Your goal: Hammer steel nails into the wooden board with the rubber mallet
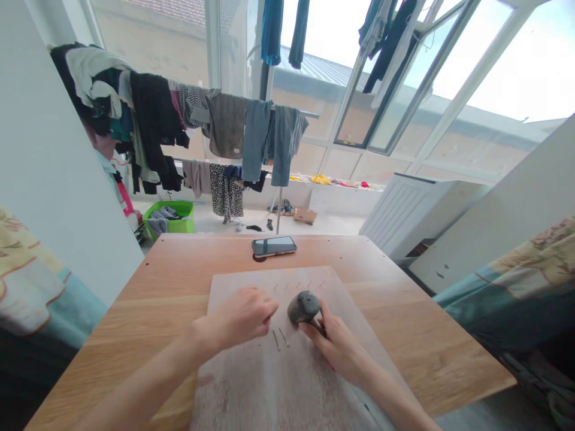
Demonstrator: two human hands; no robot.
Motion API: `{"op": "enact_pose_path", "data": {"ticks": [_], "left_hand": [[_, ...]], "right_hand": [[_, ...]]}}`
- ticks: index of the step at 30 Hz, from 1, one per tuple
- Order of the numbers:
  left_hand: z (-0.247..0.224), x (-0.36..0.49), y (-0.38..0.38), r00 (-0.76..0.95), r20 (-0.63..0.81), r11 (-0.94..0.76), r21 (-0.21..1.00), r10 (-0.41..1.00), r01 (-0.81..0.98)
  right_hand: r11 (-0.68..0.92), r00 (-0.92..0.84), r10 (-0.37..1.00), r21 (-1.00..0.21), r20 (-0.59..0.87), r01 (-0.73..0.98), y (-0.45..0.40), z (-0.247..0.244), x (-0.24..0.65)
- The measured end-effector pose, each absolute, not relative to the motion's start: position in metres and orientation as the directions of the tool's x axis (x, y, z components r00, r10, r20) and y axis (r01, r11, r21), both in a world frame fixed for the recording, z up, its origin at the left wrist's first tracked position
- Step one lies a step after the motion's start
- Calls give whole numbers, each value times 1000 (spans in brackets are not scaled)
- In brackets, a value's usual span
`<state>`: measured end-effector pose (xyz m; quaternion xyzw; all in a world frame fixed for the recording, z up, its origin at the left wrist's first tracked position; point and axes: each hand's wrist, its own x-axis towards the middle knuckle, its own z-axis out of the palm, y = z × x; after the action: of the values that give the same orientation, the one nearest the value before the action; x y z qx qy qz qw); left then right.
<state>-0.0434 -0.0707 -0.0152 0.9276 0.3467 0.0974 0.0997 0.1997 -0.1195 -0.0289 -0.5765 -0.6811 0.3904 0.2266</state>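
My right hand (335, 341) grips the handle of a mallet with a dark grey, rounded head (304, 307). The head is over the pale wooden board (242, 383). To its left, my left hand (251, 311) hovers over the board with fingers curled closed; what they hold, if anything, is hidden. Two loose nails (280, 339) lie side by side on the board between my hands. Beyond the hands, a row of several thin nails (298, 285) stands up along the board's far part, some leaning.
The board rests on a wooden table (153, 311). A phone (274, 246) lies near the table's far edge. Behind are a green basket (182, 224) with clothes, laundry on a drying rack (309, 114), and a white cabinet-like unit (404, 209) at right. Curtains hang at both sides.
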Motion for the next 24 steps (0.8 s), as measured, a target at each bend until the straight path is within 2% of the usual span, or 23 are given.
{"op": "enact_pose_path", "data": {"ticks": [3,5,7,12,14,16,18,20,22,24], "left_hand": [[-24,-53,-46,553,174,-536,591,815,603],[-25,-57,-40,535,154,-486,668,831,563],[-20,-57,-47,616,103,-547,588,781,595],[-3,-36,-85,741,-1,-736,111,672,667],[-3,-28,-93,761,-2,-761,14,649,649],[-6,-26,-91,759,24,-759,-2,651,651],[-12,-31,-80,716,84,-720,117,693,684],[-20,-41,-63,622,174,-639,341,764,690],[-29,-52,-47,486,266,-544,562,832,623],[-38,-59,-36,369,309,-471,709,877,525]], "right_hand": [[25,-229,962,-791,-146,611,-119,-29,200],[28,-234,962,-797,-143,604,-119,-30,201],[26,-244,958,-804,-149,594,-119,-30,202],[52,-254,959,-802,-126,594,-121,-27,202],[69,-258,960,-799,-110,597,-120,-25,201],[89,-260,961,-792,-90,603,-120,-24,200],[98,-256,964,-784,-79,613,-120,-24,200],[86,-248,964,-781,-91,619,-119,-25,201],[65,-241,964,-784,-110,617,-119,-26,202],[59,-240,964,-785,-117,617,-119,-26,202]]}}
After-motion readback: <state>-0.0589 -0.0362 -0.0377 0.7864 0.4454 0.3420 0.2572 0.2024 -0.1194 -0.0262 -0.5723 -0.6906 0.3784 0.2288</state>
